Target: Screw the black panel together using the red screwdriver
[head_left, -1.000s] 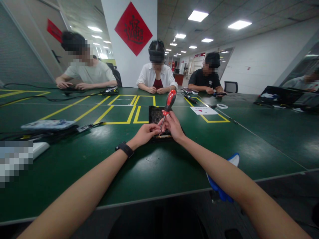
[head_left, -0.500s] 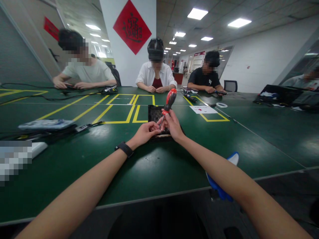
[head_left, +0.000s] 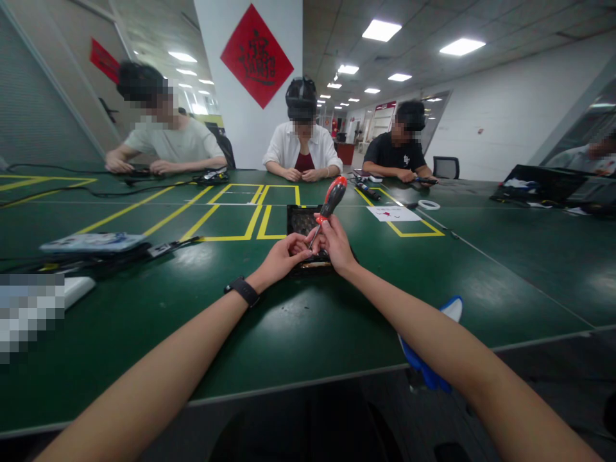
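A screwdriver [head_left: 332, 200] with a red and black handle slants over an open black case [head_left: 299, 219], its tip down and its handle leaning right. The fingers of my right hand [head_left: 338, 246] are closed around it where handle and shaft meet. My left hand [head_left: 285, 256] is beside the tip, its thumb and fingers pinched together. Whatever they grip is too small or hidden to make out. Both hands cover much of the case, which lies on the green table [head_left: 298, 333].
A blue and white glove [head_left: 423, 362] hangs at the table's front edge under my right forearm. Cables and a flat box [head_left: 91, 241] lie at left. Paper [head_left: 393, 213] and a tape roll [head_left: 428, 205] lie at right. Several people sit around the table.
The screwdriver's handle has tipped farther to the right and a little lower. Both hands keep nearly the same place at the case.
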Demonstrator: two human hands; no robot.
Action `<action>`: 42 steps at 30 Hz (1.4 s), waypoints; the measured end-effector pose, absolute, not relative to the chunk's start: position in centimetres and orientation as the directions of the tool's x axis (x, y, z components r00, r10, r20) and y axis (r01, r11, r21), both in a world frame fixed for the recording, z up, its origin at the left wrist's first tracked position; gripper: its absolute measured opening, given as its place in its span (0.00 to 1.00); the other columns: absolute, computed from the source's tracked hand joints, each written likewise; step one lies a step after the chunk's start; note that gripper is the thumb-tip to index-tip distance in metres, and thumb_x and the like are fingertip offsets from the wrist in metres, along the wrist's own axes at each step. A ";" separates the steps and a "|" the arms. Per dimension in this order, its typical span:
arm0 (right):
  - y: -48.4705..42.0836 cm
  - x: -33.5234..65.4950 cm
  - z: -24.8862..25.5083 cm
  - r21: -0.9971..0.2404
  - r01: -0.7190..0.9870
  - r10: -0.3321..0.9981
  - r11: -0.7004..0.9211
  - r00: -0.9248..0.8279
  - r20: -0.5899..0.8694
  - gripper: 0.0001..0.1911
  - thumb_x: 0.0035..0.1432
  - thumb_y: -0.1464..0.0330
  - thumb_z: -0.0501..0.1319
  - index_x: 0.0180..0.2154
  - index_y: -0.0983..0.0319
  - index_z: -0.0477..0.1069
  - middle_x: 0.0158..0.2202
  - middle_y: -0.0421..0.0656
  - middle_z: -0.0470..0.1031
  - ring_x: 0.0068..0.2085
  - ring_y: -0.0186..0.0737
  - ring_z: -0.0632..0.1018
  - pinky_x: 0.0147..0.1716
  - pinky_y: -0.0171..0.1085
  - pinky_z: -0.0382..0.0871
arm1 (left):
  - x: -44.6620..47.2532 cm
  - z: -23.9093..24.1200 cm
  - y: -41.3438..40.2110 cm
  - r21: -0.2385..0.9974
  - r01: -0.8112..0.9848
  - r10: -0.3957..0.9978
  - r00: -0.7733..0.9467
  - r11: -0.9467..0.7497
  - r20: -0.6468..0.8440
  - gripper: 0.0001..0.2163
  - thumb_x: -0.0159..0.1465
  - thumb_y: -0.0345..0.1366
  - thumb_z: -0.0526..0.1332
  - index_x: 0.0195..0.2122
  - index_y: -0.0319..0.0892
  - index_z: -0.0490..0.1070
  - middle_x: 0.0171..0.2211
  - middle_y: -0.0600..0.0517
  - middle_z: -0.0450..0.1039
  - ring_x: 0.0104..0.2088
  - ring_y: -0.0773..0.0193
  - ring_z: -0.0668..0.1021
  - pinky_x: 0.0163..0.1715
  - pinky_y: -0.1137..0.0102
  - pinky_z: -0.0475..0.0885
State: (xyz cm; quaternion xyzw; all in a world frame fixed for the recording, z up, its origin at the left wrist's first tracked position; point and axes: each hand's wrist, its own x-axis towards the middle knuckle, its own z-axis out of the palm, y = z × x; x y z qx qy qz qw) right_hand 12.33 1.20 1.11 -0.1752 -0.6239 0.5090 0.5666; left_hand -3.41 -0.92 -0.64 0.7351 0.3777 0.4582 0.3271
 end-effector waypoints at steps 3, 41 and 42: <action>1.1 12.3 1.2 -0.829 -0.359 0.794 0.429 -0.289 0.535 0.17 0.61 0.57 0.50 0.48 0.59 0.58 0.26 0.35 0.71 0.18 0.26 0.70 0.19 0.27 0.64 | -3.3 -0.6 -1.0 0.821 0.282 0.862 0.274 -0.497 0.427 0.14 0.54 0.44 0.63 0.36 0.39 0.68 0.27 0.54 0.70 0.26 0.71 0.69 0.28 0.74 0.65; 1.1 12.2 1.3 -0.842 -0.368 0.800 0.395 -0.314 0.512 0.17 0.60 0.58 0.52 0.47 0.59 0.59 0.26 0.35 0.72 0.18 0.26 0.70 0.20 0.27 0.66 | -3.8 -1.2 -0.5 0.752 0.366 0.833 0.320 -0.548 0.451 0.15 0.60 0.45 0.57 0.35 0.38 0.72 0.30 0.51 0.74 0.29 0.66 0.72 0.33 0.72 0.65; 1.1 12.2 1.3 -0.839 -0.368 0.799 0.400 -0.309 0.516 0.16 0.60 0.58 0.52 0.47 0.59 0.59 0.26 0.35 0.72 0.18 0.26 0.70 0.20 0.27 0.66 | -3.8 -1.2 -0.5 0.754 0.362 0.833 0.321 -0.548 0.451 0.15 0.60 0.45 0.57 0.35 0.38 0.72 0.30 0.51 0.74 0.30 0.66 0.72 0.33 0.72 0.65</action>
